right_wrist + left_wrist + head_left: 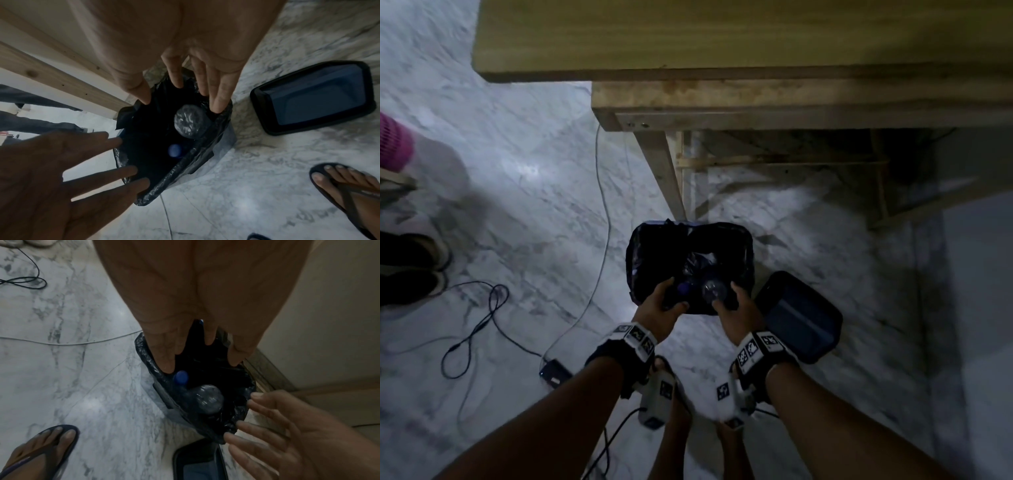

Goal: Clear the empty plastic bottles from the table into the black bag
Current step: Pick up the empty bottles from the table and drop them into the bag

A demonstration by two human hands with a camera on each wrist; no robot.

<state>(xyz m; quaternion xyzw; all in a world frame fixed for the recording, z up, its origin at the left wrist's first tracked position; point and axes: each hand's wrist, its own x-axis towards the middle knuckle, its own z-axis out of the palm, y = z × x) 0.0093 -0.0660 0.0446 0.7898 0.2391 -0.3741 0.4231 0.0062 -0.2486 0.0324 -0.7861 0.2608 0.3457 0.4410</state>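
Head view: table, visible part bare of bottles; black bag on floor below; left hand and right hand over its mouth.
Left wrist view: two bottles inside bag; left grip spread, holding nothing.
Right wrist view: right grip likewise loose, empty; clearing judged nearly complete.

No words, brand names or numbers can be read anywhere in the three views. The only signs are black-and-white square coded markers on the wrist bands of both arms and on the small grey units below them; they carry patterns, not letters. The bottles in the black bag show no legible label.
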